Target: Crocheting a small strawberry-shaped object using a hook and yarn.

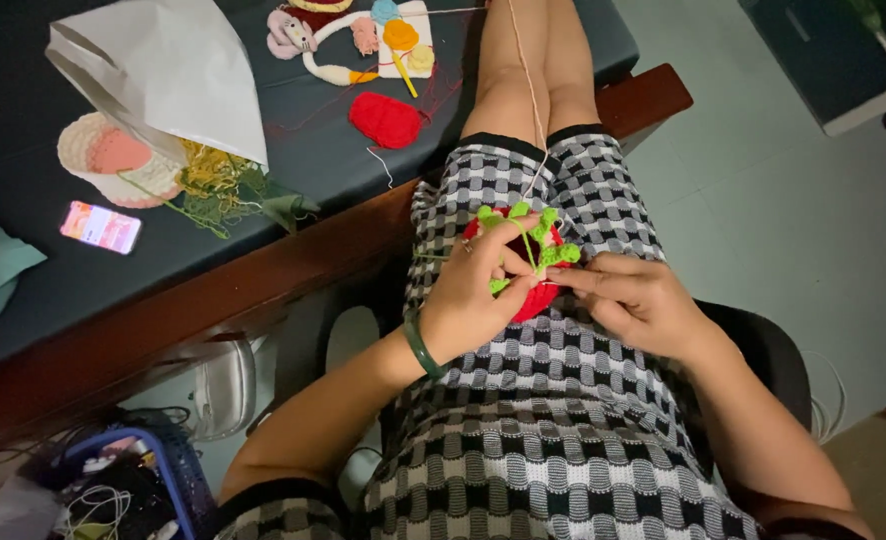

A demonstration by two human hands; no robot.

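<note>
A small red crochet piece with green leaf-like trim (535,255) rests in my lap above a black-and-white checked skirt. My left hand (475,290), with a green bangle on the wrist, grips it from the left, fingers curled over the green trim. From the right, my right hand (635,298) pinches the piece's edge with fingertips together. A thin pale strand of yarn (531,90) runs up from the piece along my legs, which rest on a dark padded surface.
On the dark surface (43,290) lie a red crochet piece (386,118), several small crochet figures (348,35), a white paper bag (168,75), a pink-and-cream crochet basket (113,160), tangled green yarn (225,185) and a phone (101,227). A blue basket (168,470) sits below.
</note>
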